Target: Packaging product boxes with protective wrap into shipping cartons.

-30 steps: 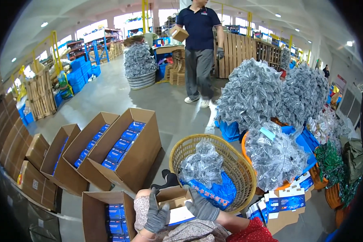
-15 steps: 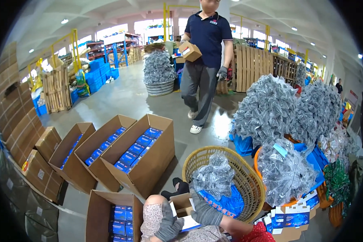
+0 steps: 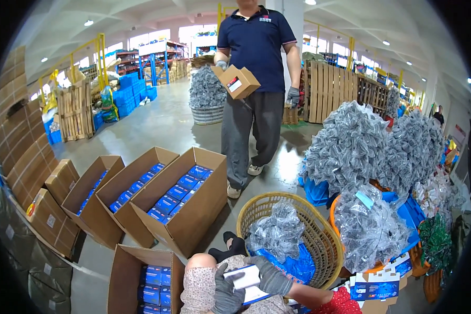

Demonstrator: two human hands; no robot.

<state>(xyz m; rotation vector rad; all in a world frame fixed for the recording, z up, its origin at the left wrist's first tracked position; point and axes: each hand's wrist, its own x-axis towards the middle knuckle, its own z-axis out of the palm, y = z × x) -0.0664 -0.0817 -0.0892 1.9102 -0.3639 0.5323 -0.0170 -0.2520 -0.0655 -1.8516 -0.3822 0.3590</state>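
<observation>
A small white and blue carton (image 3: 246, 278) rests over my lap, its white flap side facing up. Its left side is gripped by my left hand (image 3: 227, 289), in a grey glove with the fingers bent round the edge. My right hand (image 3: 272, 276), gloved alike, holds the opposite side. Beside my left knee stands an open brown box (image 3: 124, 277) with several blue cartons (image 3: 153, 285) inside. Just beyond my right hand is a yellow plastic basket (image 3: 327, 251), holding clear-bagged items (image 3: 277, 230) and a blue plastic bag (image 3: 303, 264). Flattened blue and white cartons (image 3: 377, 288) lie to my right.
Three tall open boxes (image 3: 204, 193) filled with blue cartons stand ahead on the left. A co-worker (image 3: 256, 57) stands beyond them, carrying a brown carton (image 3: 240, 83). Piles of clear-bagged items (image 3: 345, 146) rise on the right, with an orange-rimmed basket (image 3: 334, 212) nearer. Stacked brown boxes (image 3: 23, 141) line the left.
The carton in my hands has turned from showing its open brown inside to showing a white flap on top. The co-worker has walked closer and slightly left, the brown carton now tilted, its flap out.
</observation>
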